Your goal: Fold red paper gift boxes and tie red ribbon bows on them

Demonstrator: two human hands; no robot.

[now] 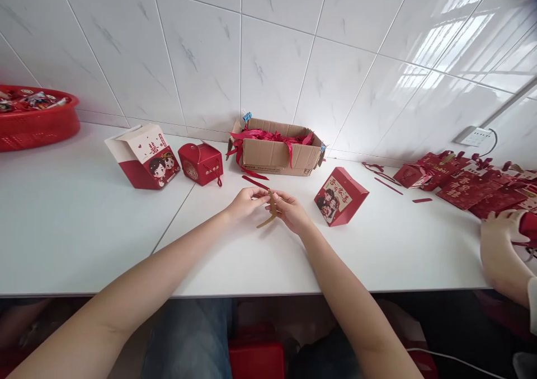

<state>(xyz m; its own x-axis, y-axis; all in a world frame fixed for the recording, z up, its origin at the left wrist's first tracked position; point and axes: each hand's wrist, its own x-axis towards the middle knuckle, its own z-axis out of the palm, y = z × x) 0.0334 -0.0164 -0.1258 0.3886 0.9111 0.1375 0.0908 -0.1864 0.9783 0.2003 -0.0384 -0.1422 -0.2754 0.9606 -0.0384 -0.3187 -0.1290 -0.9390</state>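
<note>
Over the middle of the white table, my left hand and my right hand meet, both closed on a narrow gold ribbon. One end of the ribbon dangles below the fingers and bends left. Just behind my hands lies a strip of red ribbon. A cardboard box full of red ribbons stands against the wall. To the right of my hands sits a red gift box with a cartoon couple on it, tilted slightly.
At left stand a white-and-red gift box and a smaller red box with a cord. A red basket of wrapped sweets is far left. Several red gift boxes crowd the right, beside a co-worker's hand and a power socket.
</note>
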